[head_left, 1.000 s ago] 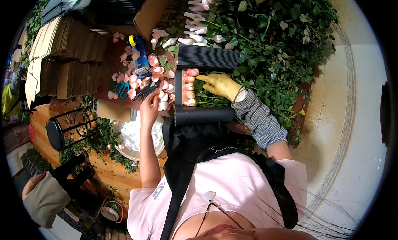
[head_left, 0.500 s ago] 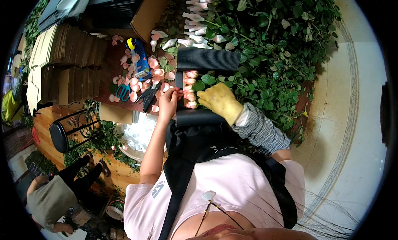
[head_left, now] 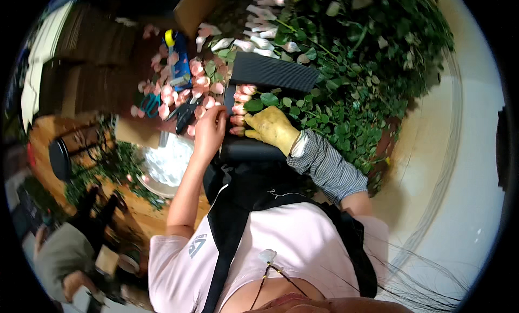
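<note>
As blur veils left hand [head_left: 211,130], grip can't be told; gloved right hand [head_left: 273,129] part-spread beside roses [head_left: 238,109].

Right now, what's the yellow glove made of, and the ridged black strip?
The yellow glove looks like rubber, probably: smooth, dull and close-fitting. The ridged black strip could be corrugated plastic or card, matte with parallel grooves; I can't tell which.

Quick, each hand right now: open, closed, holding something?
Left hand: fingers curled beside the roses; any hold can't be told.
Right hand: gloved, at the roses; whether it grips one can't be told.
</note>
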